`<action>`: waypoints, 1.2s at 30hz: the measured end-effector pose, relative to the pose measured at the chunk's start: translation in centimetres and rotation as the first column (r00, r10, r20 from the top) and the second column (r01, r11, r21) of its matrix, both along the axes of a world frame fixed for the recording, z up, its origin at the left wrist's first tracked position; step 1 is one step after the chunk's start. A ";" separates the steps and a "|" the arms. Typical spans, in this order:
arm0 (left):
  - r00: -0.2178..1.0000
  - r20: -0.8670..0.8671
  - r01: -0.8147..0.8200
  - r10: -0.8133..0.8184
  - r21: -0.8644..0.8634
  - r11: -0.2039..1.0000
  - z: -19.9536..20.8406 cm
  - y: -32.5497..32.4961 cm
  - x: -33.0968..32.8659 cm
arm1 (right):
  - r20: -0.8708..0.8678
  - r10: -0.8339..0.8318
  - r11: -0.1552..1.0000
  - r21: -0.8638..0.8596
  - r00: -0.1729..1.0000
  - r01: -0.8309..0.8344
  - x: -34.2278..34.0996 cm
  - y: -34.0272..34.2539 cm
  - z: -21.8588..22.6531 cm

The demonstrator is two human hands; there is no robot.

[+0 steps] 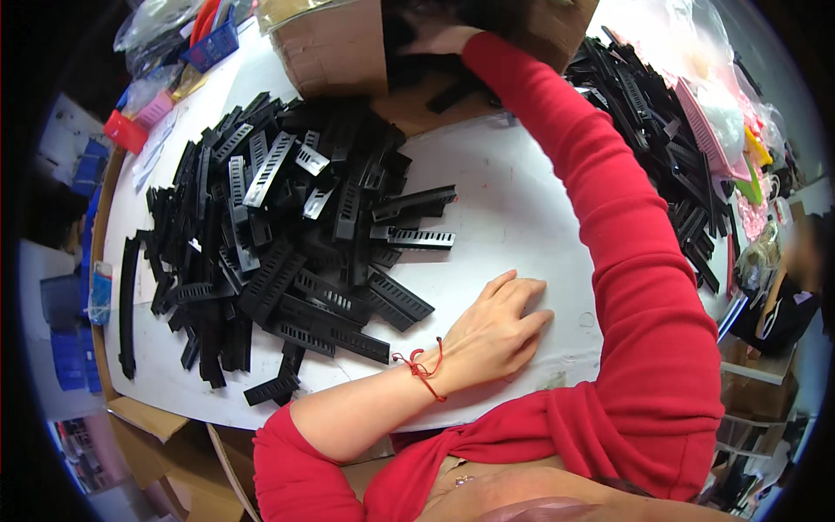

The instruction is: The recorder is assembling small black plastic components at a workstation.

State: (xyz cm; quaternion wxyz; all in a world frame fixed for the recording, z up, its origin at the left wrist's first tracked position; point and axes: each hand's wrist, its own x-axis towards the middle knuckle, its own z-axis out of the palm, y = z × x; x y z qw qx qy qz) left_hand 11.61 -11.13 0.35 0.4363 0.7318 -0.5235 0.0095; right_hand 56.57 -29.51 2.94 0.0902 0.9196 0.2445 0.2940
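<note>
My left hand (491, 339), a red cord bracelet at its wrist, lies palm down on the white tabletop (513, 217). Its fingers are stretched out and slightly bent, holding nothing. Beside it, to the left, spreads a large heap of black slotted plastic strips (339, 296), some showing shiny faces. My right arm, in a red sleeve, reaches far forward into an open cardboard box (335, 54) lying at the back of the table. Only part of my right hand (439, 41) shows there; the fingers are lost in the box's shadow. Dark pieces lie near the box's opening.
A second heap of black strips (639, 104) lies at the right, beside a pink basket (704, 130) with plastic bags. A blue basket (211, 43) and a red container (126, 132) stand at the far left. Below the table's near left edge is an open carton (165, 435). Another person (796, 278) is at the far right.
</note>
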 end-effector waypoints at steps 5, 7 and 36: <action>0.999 -0.022 -0.028 0.029 0.041 0.999 -0.6 1.2 0.1 | -0.310 -0.164 0.981 -0.155 0.936 0.120 1.0 3.3 -1.1; 0.998 -0.033 -0.043 0.044 0.042 0.998 -1.0 1.3 0.2 | -0.427 -0.149 0.980 -0.186 0.892 0.075 0.7 2.4 -0.9; 0.984 0.007 -0.178 0.178 0.003 0.984 -1.5 1.8 -0.1 | -0.645 -0.197 0.962 0.018 0.739 0.272 -29.8 -8.6 -0.3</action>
